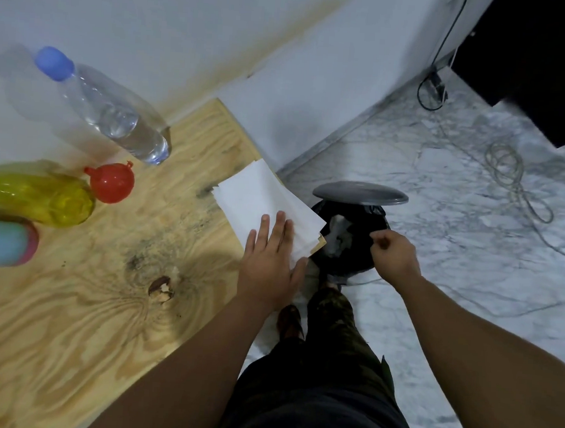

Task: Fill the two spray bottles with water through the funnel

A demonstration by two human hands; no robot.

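Rough plywood table; clear plastic bottle; probably paper sheets.

1. The place looks like a makeshift work corner in a home or small office, not a fitted kitchen or lab.
2. The desk is a bare plywood sheet with knots and dark stains, pushed against a plain white wall that is smudged near the board.
3. The floor is grey-veined white marble.
4. Loose cables trail across it.
5. A small bin with a black liner and a raised grey lid stands just beside the desk's corner.
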